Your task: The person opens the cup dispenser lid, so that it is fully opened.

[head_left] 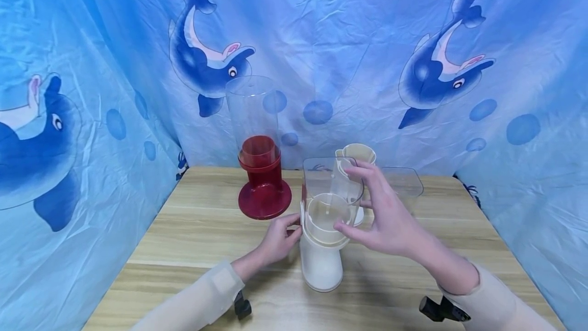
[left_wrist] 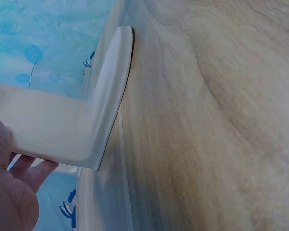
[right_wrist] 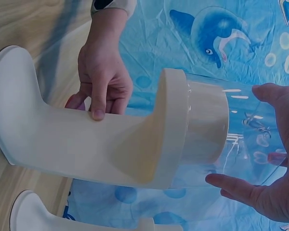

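Simultaneously pinching the white stand [head_left: 321, 267] with fingers of the left hand [head_left: 277, 239] and holding its clear canister [head_left: 325, 180] between widely parted fingers of the right hand [head_left: 389, 213].

"What are the two hands on?"
"A smooth cream-white plastic stand [head_left: 321, 265] and a clear, see-through container [head_left: 327, 184] with a round-cornered rim."
"How does the stand sit?"
"Upright on the pale wood-grained table [head_left: 195, 234], its rounded foot flat down. A curved column rises from it to a wide collar [right_wrist: 171, 130], with a short round cup above that."
"And the container?"
"Upright too, rim uppermost. Its lower part surrounds the cup, and its wall reaches down to the collar."
"Who has which?"
"The left hand [head_left: 277, 239] grips the column's edge. The right hand [head_left: 388, 213] holds the container's upper wall, thumb and fingers on opposite sides."
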